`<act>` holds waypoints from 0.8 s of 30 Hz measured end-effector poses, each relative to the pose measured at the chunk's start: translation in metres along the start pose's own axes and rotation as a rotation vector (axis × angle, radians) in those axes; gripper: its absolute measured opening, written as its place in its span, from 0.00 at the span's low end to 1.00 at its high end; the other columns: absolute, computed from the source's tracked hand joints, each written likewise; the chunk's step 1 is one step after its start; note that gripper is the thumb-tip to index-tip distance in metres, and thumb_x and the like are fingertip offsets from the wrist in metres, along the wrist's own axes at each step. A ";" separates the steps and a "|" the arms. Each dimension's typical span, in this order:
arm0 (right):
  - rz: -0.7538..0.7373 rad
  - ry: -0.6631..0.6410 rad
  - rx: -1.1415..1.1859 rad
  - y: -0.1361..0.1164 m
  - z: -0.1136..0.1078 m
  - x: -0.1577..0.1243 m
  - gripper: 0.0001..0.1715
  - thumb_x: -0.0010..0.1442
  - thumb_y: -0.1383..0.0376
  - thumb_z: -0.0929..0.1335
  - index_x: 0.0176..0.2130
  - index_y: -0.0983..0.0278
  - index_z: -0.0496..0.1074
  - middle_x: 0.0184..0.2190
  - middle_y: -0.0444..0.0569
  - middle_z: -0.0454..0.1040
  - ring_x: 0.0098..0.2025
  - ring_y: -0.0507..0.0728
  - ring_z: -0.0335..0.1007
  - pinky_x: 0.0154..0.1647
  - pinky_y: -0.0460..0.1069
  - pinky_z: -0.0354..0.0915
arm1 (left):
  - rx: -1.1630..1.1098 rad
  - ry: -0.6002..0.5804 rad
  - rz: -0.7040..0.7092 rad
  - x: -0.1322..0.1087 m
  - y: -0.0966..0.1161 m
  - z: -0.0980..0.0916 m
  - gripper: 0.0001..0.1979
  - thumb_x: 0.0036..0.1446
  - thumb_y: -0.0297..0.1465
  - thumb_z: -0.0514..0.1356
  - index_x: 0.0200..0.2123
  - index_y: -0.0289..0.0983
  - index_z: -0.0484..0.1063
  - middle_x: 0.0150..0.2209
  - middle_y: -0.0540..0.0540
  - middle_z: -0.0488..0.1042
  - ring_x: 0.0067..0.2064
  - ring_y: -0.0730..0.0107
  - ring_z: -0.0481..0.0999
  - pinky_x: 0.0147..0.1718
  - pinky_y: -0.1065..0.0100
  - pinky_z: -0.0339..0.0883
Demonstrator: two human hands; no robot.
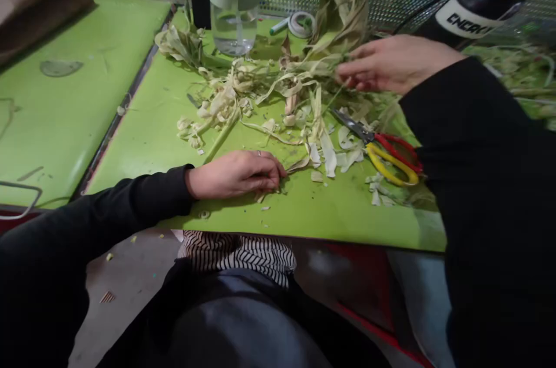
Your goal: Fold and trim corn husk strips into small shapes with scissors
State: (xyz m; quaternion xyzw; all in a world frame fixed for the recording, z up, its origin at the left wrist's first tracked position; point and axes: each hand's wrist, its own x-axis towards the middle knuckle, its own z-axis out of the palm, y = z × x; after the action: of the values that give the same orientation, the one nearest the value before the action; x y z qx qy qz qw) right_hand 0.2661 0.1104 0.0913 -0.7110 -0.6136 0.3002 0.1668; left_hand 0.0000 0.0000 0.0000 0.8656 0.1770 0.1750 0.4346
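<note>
My left hand (237,174) rests on the green table (147,136) near its front edge, fingers curled together and pinching the end of a dried leaf strip (299,164). My right hand (393,62) reaches across the back right of the table, fingers pinched on a thin green stem (332,100) that comes out of the pile of dried husk strips (278,84). Both arms wear black sleeves. Red-and-yellow-handled scissors (382,150) lie closed on the table between the hands, below my right forearm.
A clear water bottle with a green lid (232,8) stands at the back, beside a tape roll (299,23) and a pen. A dark bottle (478,3) leans at the far right. A second green table (65,107) lies left. Perforated metal screen behind.
</note>
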 end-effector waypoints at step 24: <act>-0.751 0.070 -0.126 0.043 0.116 -0.145 0.08 0.61 0.60 0.71 0.36 0.62 0.75 0.27 0.44 0.76 0.26 0.51 0.68 0.27 0.47 0.60 | -0.211 0.144 -0.233 0.002 0.008 0.004 0.07 0.63 0.30 0.58 0.38 0.33 0.73 0.32 0.47 0.76 0.33 0.77 0.75 0.35 0.74 0.68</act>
State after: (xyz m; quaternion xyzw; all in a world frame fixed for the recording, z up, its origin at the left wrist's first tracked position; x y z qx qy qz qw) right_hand 0.2163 -0.0539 0.0094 -0.4554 -0.8425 0.1553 0.2421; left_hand 0.0046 -0.0062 0.0044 0.7740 0.2873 0.2027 0.5267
